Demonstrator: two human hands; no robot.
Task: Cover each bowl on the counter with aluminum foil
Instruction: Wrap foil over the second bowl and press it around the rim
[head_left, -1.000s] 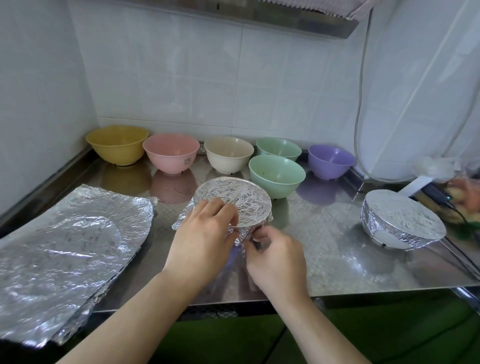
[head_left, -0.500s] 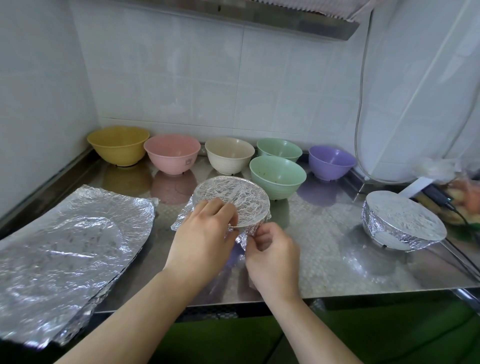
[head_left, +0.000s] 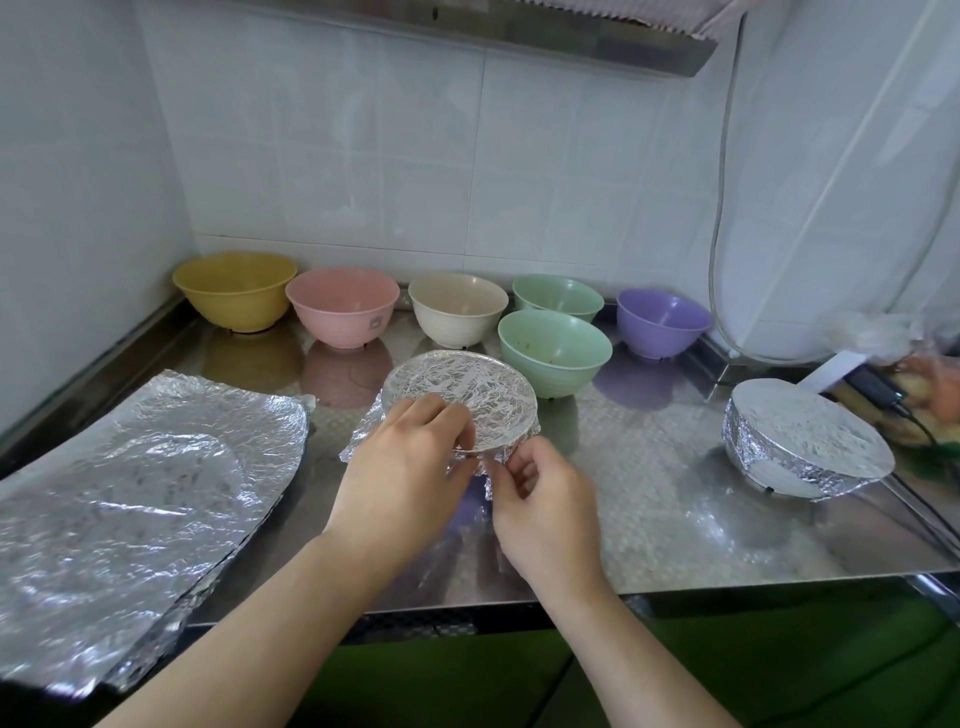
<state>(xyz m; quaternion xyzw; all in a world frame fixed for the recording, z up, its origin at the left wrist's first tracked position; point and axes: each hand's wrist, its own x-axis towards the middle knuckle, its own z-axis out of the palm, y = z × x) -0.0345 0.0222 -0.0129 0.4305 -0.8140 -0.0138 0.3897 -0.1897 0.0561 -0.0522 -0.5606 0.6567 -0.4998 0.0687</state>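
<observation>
Foil-topped bowl (head_left: 460, 400) at counter (head_left: 649, 478) centre. Left hand (head_left: 402, 467) fingers curled over near rim, pressing foil; right hand (head_left: 540, 493) pinches foil skirt. Risk: hard tug tears thin foil or tips bowl.

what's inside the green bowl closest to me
The near green bowl is uncovered, and small dark specks show on its inner wall and bottom; what they are is too small to tell. Its front wall hides the nearest part of the inside.
</observation>
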